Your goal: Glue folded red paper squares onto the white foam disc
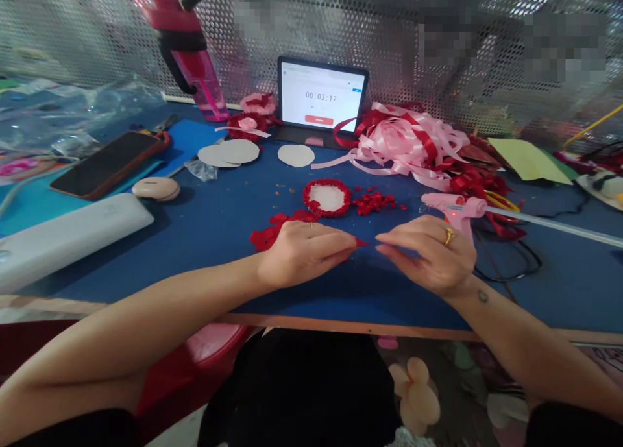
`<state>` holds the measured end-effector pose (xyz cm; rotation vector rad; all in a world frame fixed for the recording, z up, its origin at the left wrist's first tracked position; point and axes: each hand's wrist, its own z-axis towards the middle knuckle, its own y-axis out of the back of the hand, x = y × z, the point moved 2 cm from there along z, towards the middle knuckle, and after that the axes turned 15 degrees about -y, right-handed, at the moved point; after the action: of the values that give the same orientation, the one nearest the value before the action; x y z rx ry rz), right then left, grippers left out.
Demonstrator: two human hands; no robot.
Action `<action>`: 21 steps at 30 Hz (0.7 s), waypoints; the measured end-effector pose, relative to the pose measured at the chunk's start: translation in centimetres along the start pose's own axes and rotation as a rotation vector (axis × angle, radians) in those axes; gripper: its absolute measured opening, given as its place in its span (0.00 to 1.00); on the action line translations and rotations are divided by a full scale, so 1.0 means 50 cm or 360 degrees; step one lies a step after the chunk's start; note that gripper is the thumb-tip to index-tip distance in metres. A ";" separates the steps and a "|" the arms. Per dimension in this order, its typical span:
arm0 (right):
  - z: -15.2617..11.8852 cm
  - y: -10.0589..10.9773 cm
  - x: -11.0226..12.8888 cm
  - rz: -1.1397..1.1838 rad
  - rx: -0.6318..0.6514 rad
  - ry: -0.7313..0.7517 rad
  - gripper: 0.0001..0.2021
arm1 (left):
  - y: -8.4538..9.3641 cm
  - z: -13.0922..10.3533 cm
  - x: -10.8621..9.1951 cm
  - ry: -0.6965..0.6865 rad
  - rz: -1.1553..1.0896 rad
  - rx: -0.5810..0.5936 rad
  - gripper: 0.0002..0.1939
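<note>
Between the fingertips of my left hand (309, 252) is pinched a small red piece (361, 242), probably paper or ribbon. My right hand (428, 249) hovers just to its right, thumb and fingers a little apart, nothing visible between them. Under and behind my left hand lie flat red pieces (272, 233). Beyond the hands sits a white disc (327, 198) with a red ruffled rim. A heap of small red bits (374, 202) lies to the right of that disc. The pink glue gun (455, 207) with a long clear stick rests behind my right hand.
A tablet (322, 96) stands at the back, beside piled pink and red ribbons (409, 142). White discs (296, 155), a pink bottle (202, 71), a phone (109, 163) and a long white case (73, 236) occupy the left and back. A black cable (533, 259) lies right.
</note>
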<state>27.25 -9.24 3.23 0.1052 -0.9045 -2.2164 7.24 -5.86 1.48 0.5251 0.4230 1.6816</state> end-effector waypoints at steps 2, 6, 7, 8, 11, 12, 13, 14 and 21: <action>0.002 -0.004 -0.009 0.0162 0.0021 -0.0311 0.09 | 0.003 0.002 0.001 0.0034 -0.0008 -0.0033 0.02; 0.002 -0.032 -0.023 0.0638 0.0596 -0.0863 0.18 | 0.007 0.010 0.004 0.0147 0.0055 -0.0094 0.01; 0.000 -0.038 -0.025 0.0783 0.0768 -0.0947 0.19 | 0.009 0.012 0.005 0.0171 0.0059 -0.0099 0.01; -0.002 -0.044 -0.026 0.0912 0.0937 -0.1010 0.17 | 0.010 0.015 0.006 0.0189 0.0064 -0.0110 0.01; -0.012 -0.055 -0.027 0.1116 0.1403 -0.1093 0.10 | 0.018 0.021 0.008 0.0236 0.0110 -0.0144 0.01; -0.015 -0.056 -0.027 0.1115 0.1526 -0.1082 0.10 | 0.020 0.022 0.009 0.0245 0.0128 -0.0149 0.01; -0.016 -0.057 -0.028 0.1083 0.1592 -0.1063 0.09 | 0.023 0.022 0.009 0.0244 0.0139 -0.0150 0.02; -0.017 -0.057 -0.028 0.1021 0.1581 -0.1037 0.09 | 0.025 0.023 0.008 0.0228 0.0142 -0.0140 0.03; -0.005 -0.030 -0.016 0.0535 0.0400 -0.0845 0.07 | 0.014 0.016 -0.002 -0.0033 0.0109 -0.0005 0.02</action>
<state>27.02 -8.11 1.95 -0.5057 -1.3716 -1.8307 7.13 -6.07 2.52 0.5596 0.3912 1.7408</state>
